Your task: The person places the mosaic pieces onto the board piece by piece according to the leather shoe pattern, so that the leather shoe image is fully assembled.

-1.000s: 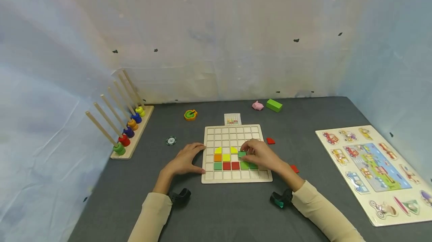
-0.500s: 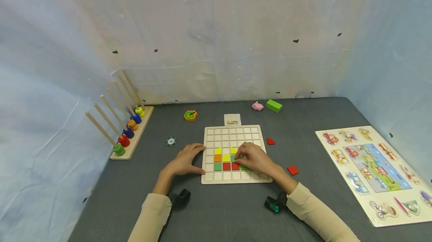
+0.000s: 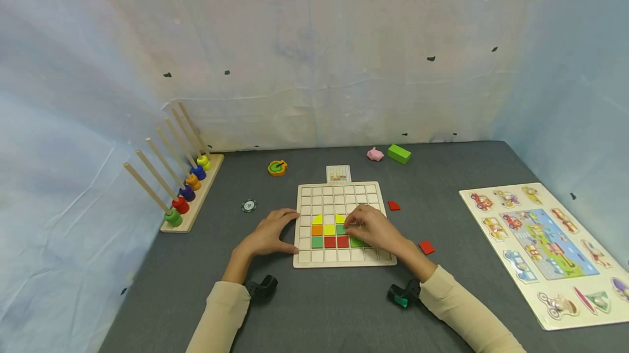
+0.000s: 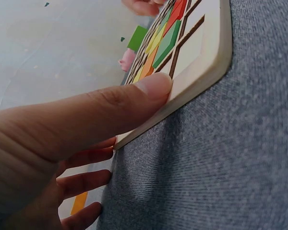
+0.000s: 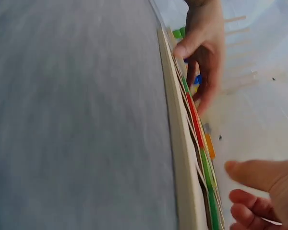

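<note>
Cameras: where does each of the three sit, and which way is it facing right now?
Head: worn high, looking forward and down at the pale wooden grid board on the grey table; both hands and cream sleeves show.
Left wrist: low at the table, looking along the left hand, whose thumb presses the board's edge.
Right wrist: low by the board's near edge, facing left; right fingertips show, the left hand beyond.
All three share the board and its coloured tiles.

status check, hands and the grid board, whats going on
Left hand braces the grid board at its left edge. Right hand rests on the board beside the green tile, fingers curled. Nothing in the way.
</note>
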{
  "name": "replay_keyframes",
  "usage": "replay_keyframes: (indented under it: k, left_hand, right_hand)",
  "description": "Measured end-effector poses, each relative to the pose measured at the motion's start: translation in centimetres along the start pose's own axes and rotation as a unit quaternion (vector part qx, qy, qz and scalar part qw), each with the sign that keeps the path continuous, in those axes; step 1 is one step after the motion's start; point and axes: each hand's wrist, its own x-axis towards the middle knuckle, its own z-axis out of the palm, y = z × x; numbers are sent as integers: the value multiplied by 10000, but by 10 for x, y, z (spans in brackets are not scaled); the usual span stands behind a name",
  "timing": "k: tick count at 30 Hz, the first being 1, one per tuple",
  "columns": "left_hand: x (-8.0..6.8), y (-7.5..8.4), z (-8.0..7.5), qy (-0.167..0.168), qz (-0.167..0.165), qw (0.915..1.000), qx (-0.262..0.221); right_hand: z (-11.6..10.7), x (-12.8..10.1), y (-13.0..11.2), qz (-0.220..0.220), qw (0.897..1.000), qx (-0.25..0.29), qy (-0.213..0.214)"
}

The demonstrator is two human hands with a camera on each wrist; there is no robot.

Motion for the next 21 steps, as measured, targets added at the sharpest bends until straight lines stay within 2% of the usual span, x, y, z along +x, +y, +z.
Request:
replay_keyframes:
  k: [4,9,13,21]
  left_hand:
    - [0,0,1,1,-3,10000,-31]
    - [1,0,1,-9,-42,10000,-33]
    - [1,1,1,-34,-49,10000,6]
    - [-1,2,-3,7,230,9997,-41]
  right_hand:
    - [-18,-10,7,88,9996,120,235]
    - [-42,-35,23,169,9985,-241,459]
    - [-61,-61,34,314,9978,-479,348]
    - [-84,-104,45,777,9929,-900,49]
